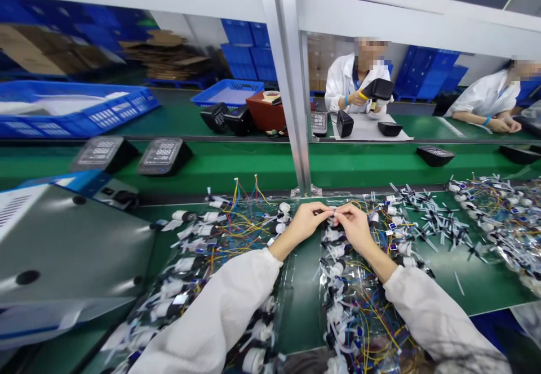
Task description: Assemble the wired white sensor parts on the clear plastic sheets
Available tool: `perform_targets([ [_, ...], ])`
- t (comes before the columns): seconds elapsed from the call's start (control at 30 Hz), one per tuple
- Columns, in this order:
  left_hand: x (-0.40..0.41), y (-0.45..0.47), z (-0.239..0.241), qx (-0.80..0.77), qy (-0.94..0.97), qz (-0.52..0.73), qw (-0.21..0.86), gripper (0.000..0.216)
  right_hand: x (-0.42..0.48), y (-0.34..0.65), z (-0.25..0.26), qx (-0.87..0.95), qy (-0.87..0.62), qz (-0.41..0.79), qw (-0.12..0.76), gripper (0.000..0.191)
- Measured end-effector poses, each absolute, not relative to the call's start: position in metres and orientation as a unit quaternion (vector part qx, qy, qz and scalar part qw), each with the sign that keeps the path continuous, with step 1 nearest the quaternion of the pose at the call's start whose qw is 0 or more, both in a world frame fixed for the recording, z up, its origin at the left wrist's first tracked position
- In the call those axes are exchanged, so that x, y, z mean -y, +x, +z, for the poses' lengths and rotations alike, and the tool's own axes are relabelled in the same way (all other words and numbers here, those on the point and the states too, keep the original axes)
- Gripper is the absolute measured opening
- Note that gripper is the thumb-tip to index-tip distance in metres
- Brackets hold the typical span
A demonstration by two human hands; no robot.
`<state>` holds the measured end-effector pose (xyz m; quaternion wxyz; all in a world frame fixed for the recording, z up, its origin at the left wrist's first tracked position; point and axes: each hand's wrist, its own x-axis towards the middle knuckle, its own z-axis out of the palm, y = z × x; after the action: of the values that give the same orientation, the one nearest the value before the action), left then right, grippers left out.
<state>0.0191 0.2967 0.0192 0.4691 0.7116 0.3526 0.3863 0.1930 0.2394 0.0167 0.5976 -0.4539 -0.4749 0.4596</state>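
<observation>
My left hand (311, 218) and my right hand (351, 223) meet fingertip to fingertip over the far end of the bench. Both are closed in a pinch, and the small part between them is too hidden to name. Just below my right hand runs a row of small white-and-black cylindrical parts with coloured wires (338, 270), lying on clear plastic. A second spread of such wired parts (203, 230) lies left of my left hand. To the right of my right hand is a loose pile of short black-and-white strips (443, 222).
A grey metal box (76, 244) stands at the left. An upright metal post (291, 81) rises beyond my hands. Past the bench, a green conveyor (236, 163) carries black display units (163, 154). Blue trays (122, 109) and two people in white coats (340, 81) are across it.
</observation>
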Motion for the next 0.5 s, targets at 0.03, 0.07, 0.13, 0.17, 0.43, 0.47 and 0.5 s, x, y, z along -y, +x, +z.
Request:
perform_targets([
  [0.03,-0.297,0.019,0.019,-0.352,0.709,0.388,0.473,0.023,-0.240,0.192,0.017,0.481,-0.457,0.454,0.595,0.032],
  [0.07,-0.297,0.020,0.018,-0.351,0.703,0.392,0.478,0.024,-0.241,0.192,0.018,0.490,-0.459,0.448,0.590,0.031],
  [0.13,-0.299,0.021,0.016,-0.347,0.693,0.401,0.488,0.028,-0.241,0.192,0.024,0.508,-0.463,0.441,0.578,0.028],
  [0.17,-0.300,0.022,0.015,-0.344,0.690,0.406,0.491,0.029,-0.241,0.193,0.029,0.522,-0.465,0.437,0.566,0.026],
  [0.43,-0.295,0.024,0.015,-0.321,0.733,0.365,0.476,0.033,-0.229,0.258,0.118,0.709,-0.569,0.186,0.372,0.026],
  [0.47,-0.293,0.023,0.016,-0.318,0.746,0.354,0.465,0.034,-0.232,0.273,0.125,0.703,-0.606,0.153,0.339,0.028],
  [0.5,-0.292,0.023,0.016,-0.317,0.757,0.346,0.455,0.035,-0.237,0.289,0.128,0.689,-0.650,0.128,0.295,0.029],
])
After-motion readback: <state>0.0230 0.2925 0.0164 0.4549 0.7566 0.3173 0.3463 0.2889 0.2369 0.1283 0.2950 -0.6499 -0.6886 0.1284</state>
